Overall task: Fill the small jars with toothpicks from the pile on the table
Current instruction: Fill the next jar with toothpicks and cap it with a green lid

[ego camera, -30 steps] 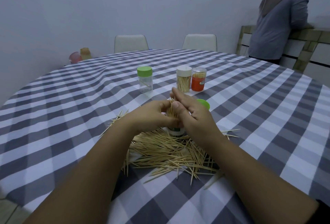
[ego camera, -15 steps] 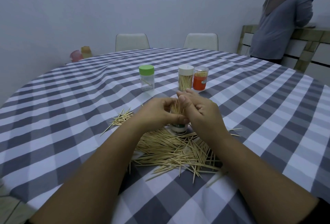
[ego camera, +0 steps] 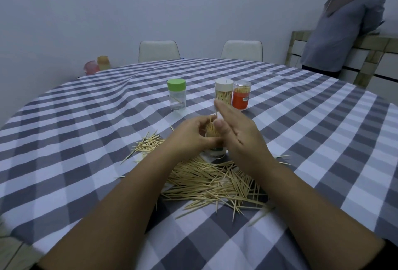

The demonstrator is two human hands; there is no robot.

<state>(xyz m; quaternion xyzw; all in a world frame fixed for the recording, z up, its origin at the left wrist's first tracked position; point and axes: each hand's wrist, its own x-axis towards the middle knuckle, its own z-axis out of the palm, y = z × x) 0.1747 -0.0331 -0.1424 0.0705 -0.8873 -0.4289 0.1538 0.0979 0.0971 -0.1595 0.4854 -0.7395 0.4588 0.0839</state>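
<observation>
Head view: left hand [ego camera: 191, 134] gripping jar [ego camera: 215, 151], upright toothpicks [ego camera: 212, 130] protruding; right hand [ego camera: 239, 134] just beside, fingers [ego camera: 226, 111] straight, nearer the pile [ego camera: 206, 179].

Both my forearms enter from the bottom edge and converge at frame centre. My left hand [ego camera: 191, 135] is curled, fingers and thumb wrapped round a small jar [ego camera: 214, 151] at centre frame. My right hand [ego camera: 239, 134] sits just right of it, fingers straight and angled toward upper left, thumb extended, palm facing left. The two hands nearly touch.
</observation>
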